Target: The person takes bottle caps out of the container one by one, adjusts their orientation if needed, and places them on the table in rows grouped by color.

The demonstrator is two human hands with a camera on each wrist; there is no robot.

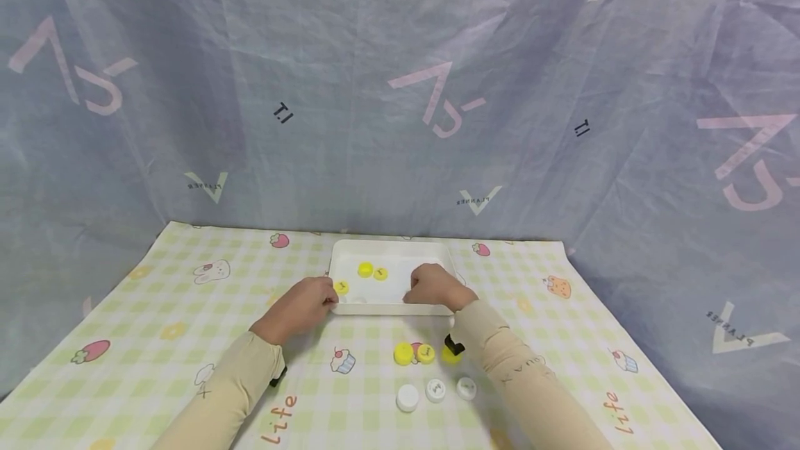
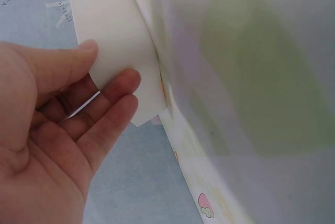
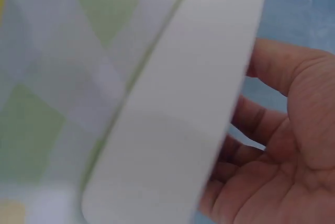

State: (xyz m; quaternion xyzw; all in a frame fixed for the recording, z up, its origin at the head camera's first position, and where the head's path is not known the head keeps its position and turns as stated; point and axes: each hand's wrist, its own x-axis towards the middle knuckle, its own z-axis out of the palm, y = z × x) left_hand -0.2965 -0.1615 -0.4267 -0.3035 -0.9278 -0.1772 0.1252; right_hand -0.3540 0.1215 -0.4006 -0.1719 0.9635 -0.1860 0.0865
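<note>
On the tabletop [image 1: 156, 297], which is covered by a checked cloth in green and white with small cartoon prints, a row of three yellow caps [image 1: 425, 353] lies near the front edge, and just in front of them a row of three white caps [image 1: 435, 392]. These caps are between the two sleeves and well apart from the hands. A small black object [image 1: 454, 346] sits at the right wrist, just beside the yellow row. A pale blue sheet [image 1: 400, 89] with printed letters hangs behind the far edge.

The white tray [image 1: 394, 253] stands near the middle of the far edge. It is a shallow rectangle with rounded corners and a smooth, matte, plastic-looking wall. Inside it lie small round yellow caps [image 1: 372, 271]; one more is at the front left corner, close to the left fingers.

The left hand [image 1: 304, 306] holds the front left corner of the tray, the thumb on one side of the wall and the fingers [image 2: 112, 111] on the other side. The right hand [image 1: 435, 286] holds the front right edge in the same way, its grip closed around the rim with the fingers [image 3: 246, 145] curled behind the wall
</note>
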